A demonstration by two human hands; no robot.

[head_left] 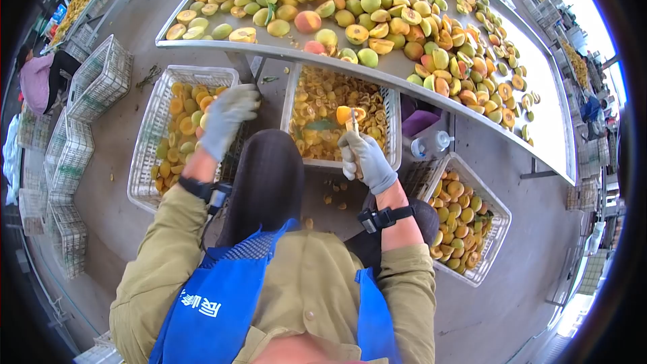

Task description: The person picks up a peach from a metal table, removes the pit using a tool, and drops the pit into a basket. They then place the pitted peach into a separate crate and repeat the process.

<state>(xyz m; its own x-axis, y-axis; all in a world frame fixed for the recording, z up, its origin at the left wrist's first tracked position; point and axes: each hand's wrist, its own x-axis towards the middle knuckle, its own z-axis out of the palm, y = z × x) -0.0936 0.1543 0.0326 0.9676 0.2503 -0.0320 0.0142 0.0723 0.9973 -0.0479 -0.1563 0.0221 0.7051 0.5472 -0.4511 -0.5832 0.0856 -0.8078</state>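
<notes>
My left hand [230, 120], in a grey glove and blurred by motion, is over the right side of the left crate [143, 155] of halved fruit; its fingers are smeared. Gloved too, my right hand [367, 162] is closed around the wooden handle of a small tool [354, 127]. An orange piece of fruit [344, 115] is at the tool's tip, above the middle crate [396, 128], which holds wet fruit scraps and a green leaf. Halved and whole fruit [371, 3] lie on the metal table [397, 71] ahead.
To the right, a crate [498, 236] of halved fruit stands near a clear plastic bottle [432, 143]. Stacked crates [101, 77] line the left side, beside a seated person in pink [38, 81]. A table leg stands between the left and middle crates.
</notes>
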